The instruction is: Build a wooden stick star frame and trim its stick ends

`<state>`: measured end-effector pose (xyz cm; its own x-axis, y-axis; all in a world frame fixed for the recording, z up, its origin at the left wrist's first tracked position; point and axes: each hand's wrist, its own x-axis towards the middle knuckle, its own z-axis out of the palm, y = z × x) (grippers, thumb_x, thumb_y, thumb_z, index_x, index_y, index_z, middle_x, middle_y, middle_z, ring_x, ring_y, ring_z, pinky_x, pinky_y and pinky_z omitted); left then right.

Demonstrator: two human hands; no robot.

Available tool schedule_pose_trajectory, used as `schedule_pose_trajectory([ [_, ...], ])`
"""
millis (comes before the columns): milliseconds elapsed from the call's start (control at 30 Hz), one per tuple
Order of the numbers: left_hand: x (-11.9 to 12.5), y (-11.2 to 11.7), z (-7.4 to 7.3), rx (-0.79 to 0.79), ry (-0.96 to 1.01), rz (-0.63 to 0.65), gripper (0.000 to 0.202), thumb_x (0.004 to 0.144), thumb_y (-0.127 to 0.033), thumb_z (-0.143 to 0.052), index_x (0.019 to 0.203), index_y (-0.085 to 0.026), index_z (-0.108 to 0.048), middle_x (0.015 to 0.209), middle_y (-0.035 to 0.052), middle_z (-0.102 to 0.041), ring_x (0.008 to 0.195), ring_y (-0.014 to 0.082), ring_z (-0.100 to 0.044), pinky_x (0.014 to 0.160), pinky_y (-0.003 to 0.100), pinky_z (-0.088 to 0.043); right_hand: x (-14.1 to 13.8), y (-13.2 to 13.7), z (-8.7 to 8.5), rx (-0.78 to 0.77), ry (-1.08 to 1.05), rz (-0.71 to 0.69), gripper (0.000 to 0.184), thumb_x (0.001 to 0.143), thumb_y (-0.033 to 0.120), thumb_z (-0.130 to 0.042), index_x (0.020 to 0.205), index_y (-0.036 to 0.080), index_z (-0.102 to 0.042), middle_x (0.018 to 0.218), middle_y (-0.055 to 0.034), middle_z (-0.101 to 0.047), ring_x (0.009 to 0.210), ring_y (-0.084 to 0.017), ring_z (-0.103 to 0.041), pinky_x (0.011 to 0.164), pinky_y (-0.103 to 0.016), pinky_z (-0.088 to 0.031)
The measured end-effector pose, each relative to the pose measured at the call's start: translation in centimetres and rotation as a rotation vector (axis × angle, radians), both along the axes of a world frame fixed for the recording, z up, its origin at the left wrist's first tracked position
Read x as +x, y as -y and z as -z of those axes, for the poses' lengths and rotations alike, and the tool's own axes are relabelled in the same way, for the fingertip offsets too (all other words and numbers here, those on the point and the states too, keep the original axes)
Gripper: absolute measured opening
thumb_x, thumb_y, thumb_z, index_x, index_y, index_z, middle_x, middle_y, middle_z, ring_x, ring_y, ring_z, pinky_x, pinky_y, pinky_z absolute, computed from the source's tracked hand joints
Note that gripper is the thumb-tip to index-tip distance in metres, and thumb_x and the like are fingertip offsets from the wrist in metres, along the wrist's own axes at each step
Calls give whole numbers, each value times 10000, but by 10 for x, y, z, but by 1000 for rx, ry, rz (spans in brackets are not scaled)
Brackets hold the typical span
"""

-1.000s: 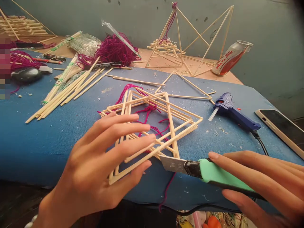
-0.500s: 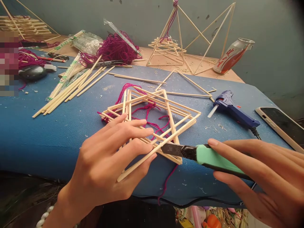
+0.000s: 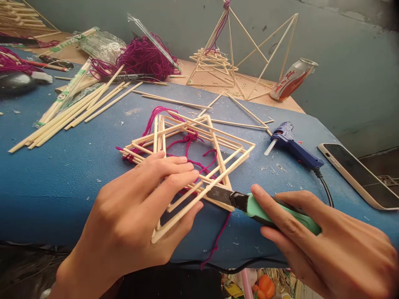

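A flat frame of thin wooden sticks (image 3: 199, 137), glued in nested triangles with magenta yarn (image 3: 174, 124) threaded through it, lies on the blue table cover (image 3: 71, 174). My left hand (image 3: 137, 211) grips the frame's near corner, fingers over the sticks and thumb under them. My right hand (image 3: 321, 245) holds a utility knife with a mint-green handle (image 3: 264, 207). Its blade (image 3: 218, 194) rests against a stick at the frame's near edge, just right of my left fingertips.
A blue glue gun (image 3: 293, 145) and a phone (image 3: 358, 174) lie at the right. Loose sticks (image 3: 71, 112) and a heap of magenta yarn (image 3: 143, 58) lie at the back left. Stick pyramids (image 3: 237, 54) and a tilted can (image 3: 289, 79) stand at the back.
The knife has slid left, its blade now onto the frame's near stick. My right hand has closed tighter round the handle. My left hand has shifted slightly on the frame.
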<state>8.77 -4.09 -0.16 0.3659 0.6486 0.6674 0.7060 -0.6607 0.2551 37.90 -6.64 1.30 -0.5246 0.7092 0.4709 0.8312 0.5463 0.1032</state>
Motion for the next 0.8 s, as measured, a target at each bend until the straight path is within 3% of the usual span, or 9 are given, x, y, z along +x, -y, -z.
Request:
schedule_pose_trajectory([
  [100, 1, 0, 0, -1, 39, -12, 259, 980, -262, -666, 1233, -245, -613, 1196, 13, -763, 1146, 190, -738, 1150, 333, -558, -8, 0, -3, 58, 107, -72, 400, 1089, 344, -514, 1473, 266, -595, 938, -38, -691, 607, -124, -608, 593, -299, -391],
  [200, 0, -1, 2, 22, 73, -3, 397, 952, -292, -719, 1300, -226, -538, 1199, 41, -753, 1133, 209, -743, 1111, 361, -577, -16, -1, -6, 86, 85, -83, 400, 1068, 293, -566, 1458, 209, -594, 926, -48, -674, 648, -135, -620, 621, -292, -394],
  [300, -2, -3, 2, 14, 86, 9, 446, 929, -263, -742, 1308, -191, -520, 1198, 74, -737, 1110, 218, -741, 1037, 345, -586, -20, -2, -4, 96, 67, -76, 411, 1072, 308, -562, 1467, 199, -587, 928, -49, -668, 651, -137, -601, 629, -290, -390],
  [500, -3, -9, -2, -9, -43, 6, 396, 957, -248, -666, 1334, -173, -568, 1288, 112, -680, 1274, 301, -618, 1158, 477, -460, -19, -9, 4, 200, 64, -60, 418, 1068, 329, -579, 1460, 187, -596, 907, -39, -669, 676, -147, -590, 650, -295, -400],
  [633, -1, -9, -4, -18, -84, -38, 319, 970, -283, -653, 1275, -195, -625, 1225, 102, -679, 1180, 300, -616, 1101, 493, -473, -19, -14, 4, 234, 79, -54, 427, 1053, 325, -602, 1451, 171, -612, 900, -53, -681, 762, -186, -596, 708, -317, -424],
  [800, 5, -8, -4, 28, -97, -143, 298, 965, -318, -652, 1242, -208, -649, 1154, 99, -690, 1155, 324, -619, 1055, 509, -483, -19, -27, 1, 278, 70, -13, 389, 1056, 288, -583, 1437, 241, -646, 1003, -88, -701, 844, -221, -576, 791, -351, -421],
])
